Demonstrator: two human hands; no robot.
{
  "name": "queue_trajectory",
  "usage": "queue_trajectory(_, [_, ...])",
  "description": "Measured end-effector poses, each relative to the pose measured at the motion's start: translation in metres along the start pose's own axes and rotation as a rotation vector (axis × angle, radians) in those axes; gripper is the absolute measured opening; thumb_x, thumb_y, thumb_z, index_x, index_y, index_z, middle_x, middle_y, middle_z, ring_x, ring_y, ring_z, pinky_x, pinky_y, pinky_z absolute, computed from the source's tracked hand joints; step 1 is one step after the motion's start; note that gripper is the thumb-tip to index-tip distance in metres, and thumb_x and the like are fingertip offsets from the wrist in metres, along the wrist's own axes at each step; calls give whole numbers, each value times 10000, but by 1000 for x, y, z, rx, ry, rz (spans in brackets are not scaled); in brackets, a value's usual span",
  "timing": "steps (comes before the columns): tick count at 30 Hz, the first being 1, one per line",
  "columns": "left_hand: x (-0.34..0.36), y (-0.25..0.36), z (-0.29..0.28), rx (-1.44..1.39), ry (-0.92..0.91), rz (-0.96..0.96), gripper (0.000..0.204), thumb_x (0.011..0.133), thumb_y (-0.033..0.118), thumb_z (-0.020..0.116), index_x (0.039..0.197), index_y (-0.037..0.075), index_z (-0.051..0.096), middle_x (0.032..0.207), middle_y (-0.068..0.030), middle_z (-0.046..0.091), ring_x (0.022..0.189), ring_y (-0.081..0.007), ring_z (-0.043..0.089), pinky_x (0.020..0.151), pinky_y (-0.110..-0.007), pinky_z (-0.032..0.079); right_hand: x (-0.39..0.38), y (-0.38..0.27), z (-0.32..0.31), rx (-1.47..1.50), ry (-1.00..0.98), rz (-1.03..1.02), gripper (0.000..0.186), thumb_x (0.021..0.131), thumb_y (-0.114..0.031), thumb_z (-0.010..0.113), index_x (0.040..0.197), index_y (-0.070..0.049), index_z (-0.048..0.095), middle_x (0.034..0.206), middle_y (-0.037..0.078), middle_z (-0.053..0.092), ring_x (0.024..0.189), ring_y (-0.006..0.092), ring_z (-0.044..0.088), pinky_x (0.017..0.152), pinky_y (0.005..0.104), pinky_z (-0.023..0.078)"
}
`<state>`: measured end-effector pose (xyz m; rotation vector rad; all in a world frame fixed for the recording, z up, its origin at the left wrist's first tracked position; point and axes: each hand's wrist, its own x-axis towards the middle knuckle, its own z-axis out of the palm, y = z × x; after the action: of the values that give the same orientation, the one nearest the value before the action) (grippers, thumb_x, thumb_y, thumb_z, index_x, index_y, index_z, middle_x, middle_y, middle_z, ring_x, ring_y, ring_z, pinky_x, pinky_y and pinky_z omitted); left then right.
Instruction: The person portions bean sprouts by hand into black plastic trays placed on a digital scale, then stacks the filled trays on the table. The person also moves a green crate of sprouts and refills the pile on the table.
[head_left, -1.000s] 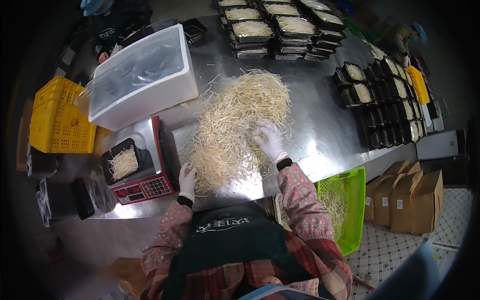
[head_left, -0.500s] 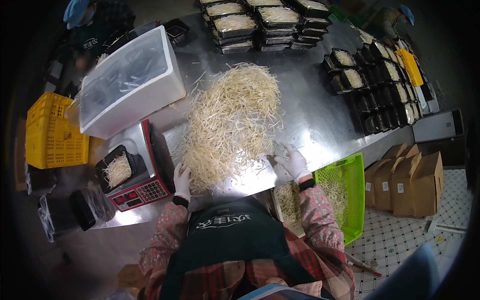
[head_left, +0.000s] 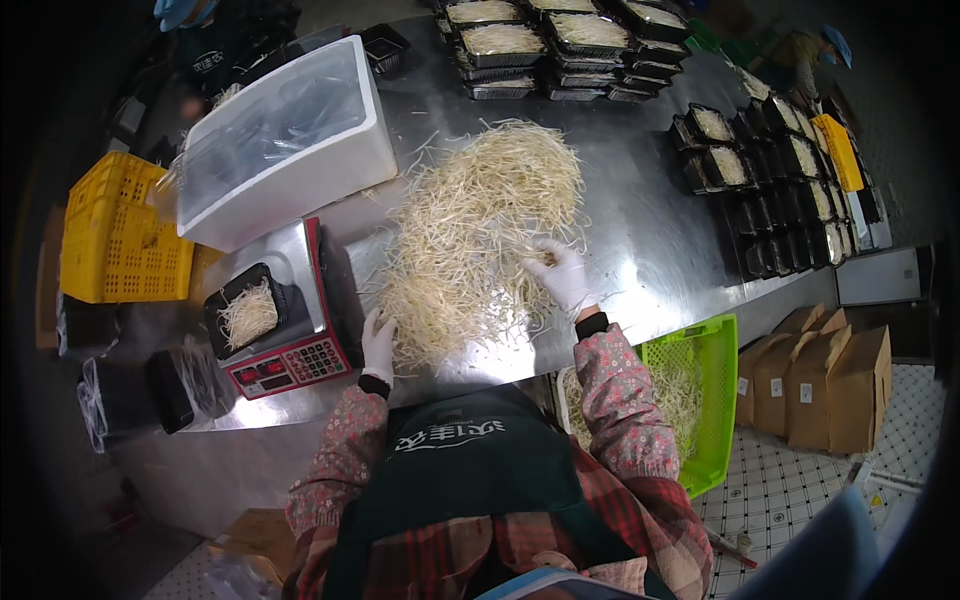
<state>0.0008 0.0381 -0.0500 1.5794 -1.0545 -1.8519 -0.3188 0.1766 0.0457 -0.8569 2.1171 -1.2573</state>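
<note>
I see the pile of bean sprouts (head_left: pixel 478 235) spread across the middle of the steel counter (head_left: pixel 650 250), directly ahead of both gloved hands. My right hand (head_left: pixel 560 275) lies on the pile's right edge, its fingers (head_left: pixel 545 258) curled down into the strands and pinching a small tuft. My left hand (head_left: pixel 378 343) rests at the pile's near left corner, just beside the red scale (head_left: pixel 285 345); its fingers point into the sprouts, but I cannot tell whether they are closed on any.

On the scale's platform sits a black tray (head_left: pixel 245 310) with a small heap of sprouts in it. Behind the scale stands a white foam box (head_left: pixel 285 140), and a yellow crate (head_left: pixel 120 235) lies to its left. Stacked black trays (head_left: pixel 560 45) filled with sprouts line the far edge, and more rows of trays (head_left: pixel 770 190) run along the right. A green basket (head_left: pixel 700 400) sits below the counter edge by my right elbow, partly hidden by the sleeve. The picture's rim is dark and bent, so the far corners are hard to make out.
</note>
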Motion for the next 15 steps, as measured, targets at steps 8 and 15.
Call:
queue_trajectory(8, [-1, 2, 2, 3, -6, -1, 538, 888, 140, 616, 1393, 108, 433, 1237, -31, 545, 1040, -141, 540, 775, -280, 440, -56, 13, 49, -673, -277, -124, 809, 693, -399, 794, 1361, -81, 467, 1249, 187, 534, 1110, 306, 560, 922, 398, 486])
queue_trajectory(15, [-4, 9, 3, -20, -23, -10, 513, 891, 144, 621, 1371, 105, 444, 1261, -17, 535, 1012, -126, 539, 730, -276, 446, -63, 39, 61, -596, -276, -106, 303, 791, -263, 686, 1023, -68, 675, 1024, 171, 648, 950, 342, 625, 824, 413, 500])
